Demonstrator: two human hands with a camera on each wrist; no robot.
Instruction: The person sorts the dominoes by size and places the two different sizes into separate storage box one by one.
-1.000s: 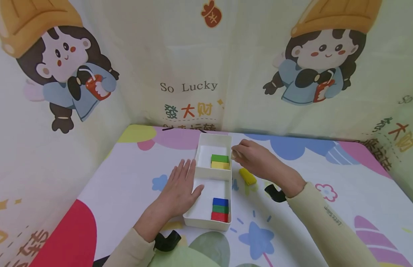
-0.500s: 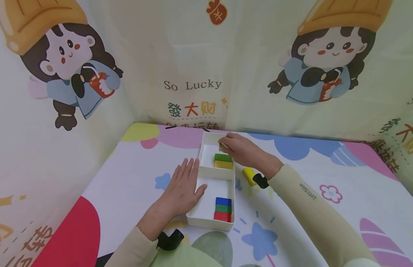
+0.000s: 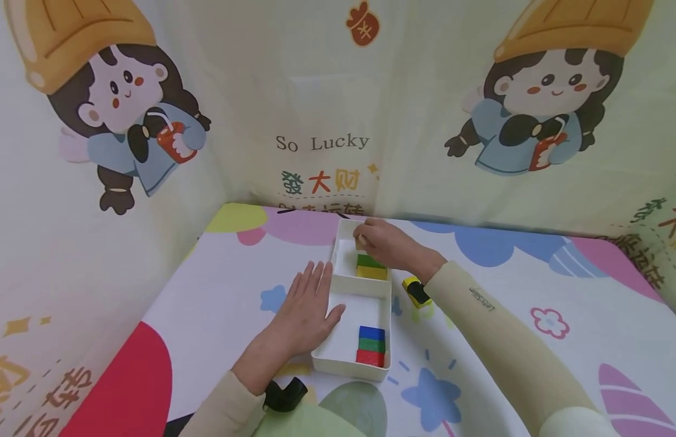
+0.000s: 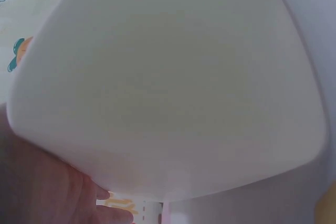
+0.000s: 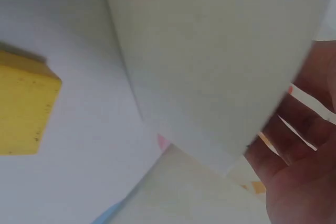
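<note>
A white two-compartment box stands lengthwise on the table. My left hand lies with straight fingers along its left side, thumb reaching over the near compartment. Over the far compartment, my right hand pinches a small beige block, mostly hidden by the fingers. Below it in that compartment lie a green block and a yellow block, side by side. The near compartment holds a blue block, a dark green block and a red block in a row at its right wall.
A loose yellow block lies on the table right of the box, partly covered by the black wrist mount in the head view. The tabletop has a printed cover. A patterned curtain rises behind and at the sides.
My right hand has moved left with the beige block, from outside the box's right wall to over the far compartment. My left hand stays at the box's side.
</note>
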